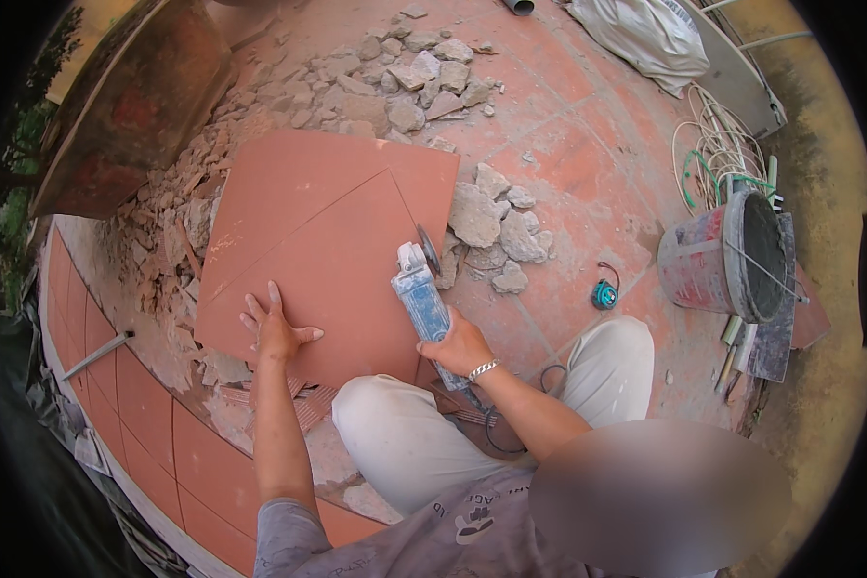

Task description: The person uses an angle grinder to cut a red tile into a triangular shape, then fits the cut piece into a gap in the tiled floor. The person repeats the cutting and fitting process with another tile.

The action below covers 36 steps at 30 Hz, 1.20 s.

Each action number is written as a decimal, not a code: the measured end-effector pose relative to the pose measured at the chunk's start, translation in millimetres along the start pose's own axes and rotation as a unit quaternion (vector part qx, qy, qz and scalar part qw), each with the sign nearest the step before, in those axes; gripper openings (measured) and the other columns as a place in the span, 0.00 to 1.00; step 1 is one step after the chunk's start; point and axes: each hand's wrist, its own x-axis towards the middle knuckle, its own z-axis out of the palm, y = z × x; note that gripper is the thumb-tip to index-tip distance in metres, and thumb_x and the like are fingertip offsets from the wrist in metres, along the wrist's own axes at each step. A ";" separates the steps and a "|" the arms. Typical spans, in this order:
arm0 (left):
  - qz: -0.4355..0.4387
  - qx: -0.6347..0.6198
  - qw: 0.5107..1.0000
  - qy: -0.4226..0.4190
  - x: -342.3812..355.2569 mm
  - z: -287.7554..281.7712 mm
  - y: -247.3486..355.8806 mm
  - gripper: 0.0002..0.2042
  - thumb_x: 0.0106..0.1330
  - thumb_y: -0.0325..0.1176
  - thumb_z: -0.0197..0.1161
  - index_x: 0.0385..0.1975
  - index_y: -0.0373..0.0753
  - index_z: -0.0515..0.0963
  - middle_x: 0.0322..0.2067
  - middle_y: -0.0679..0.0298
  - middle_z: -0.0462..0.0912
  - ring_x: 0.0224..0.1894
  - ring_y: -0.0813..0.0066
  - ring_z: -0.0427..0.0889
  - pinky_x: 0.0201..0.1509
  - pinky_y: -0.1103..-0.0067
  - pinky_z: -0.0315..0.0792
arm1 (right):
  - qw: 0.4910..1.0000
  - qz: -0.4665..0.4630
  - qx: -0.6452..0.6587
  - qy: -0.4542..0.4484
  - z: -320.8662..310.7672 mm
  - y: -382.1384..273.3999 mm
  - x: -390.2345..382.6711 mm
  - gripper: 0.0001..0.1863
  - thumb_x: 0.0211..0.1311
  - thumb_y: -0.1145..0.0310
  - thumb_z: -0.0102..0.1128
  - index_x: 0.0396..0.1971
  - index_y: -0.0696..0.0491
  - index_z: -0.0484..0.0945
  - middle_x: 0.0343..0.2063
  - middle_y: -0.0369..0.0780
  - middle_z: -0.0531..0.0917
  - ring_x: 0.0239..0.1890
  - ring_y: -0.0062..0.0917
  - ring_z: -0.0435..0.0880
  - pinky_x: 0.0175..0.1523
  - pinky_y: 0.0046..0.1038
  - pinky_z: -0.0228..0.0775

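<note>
Rubble [414, 82] behind tile [323, 246]; grinder [426, 306] at tile's right edge; bucket [694, 255] farther right.

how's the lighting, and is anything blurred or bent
Head view: soft daylight, no strong glare, the angle grinder fairly sharp; same head view: a blurred oval covering part of the lower right, the red tile strip bending along the left edge.

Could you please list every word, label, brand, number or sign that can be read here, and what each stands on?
Grey shirt: dark lettering beside an emblem, partly legible; I won't copy it out.
Angle grinder: any marking on its dusty blue body is too small to read.
Bucket: worn, reddish print, too faded to read.
</note>
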 end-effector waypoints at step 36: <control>-0.077 -0.218 0.939 0.255 -57.0 58.8 -44.5 0.56 0.53 0.43 0.84 0.80 0.42 0.53 0.78 0.42 0.48 0.78 0.40 0.53 0.73 0.42 0.62 | 0.982 -0.072 0.146 0.098 -28.4 -10.3 -30.8 0.29 0.50 0.68 0.75 0.51 0.62 0.74 0.30 0.43 0.85 0.29 0.32 0.86 0.39 0.35 0.79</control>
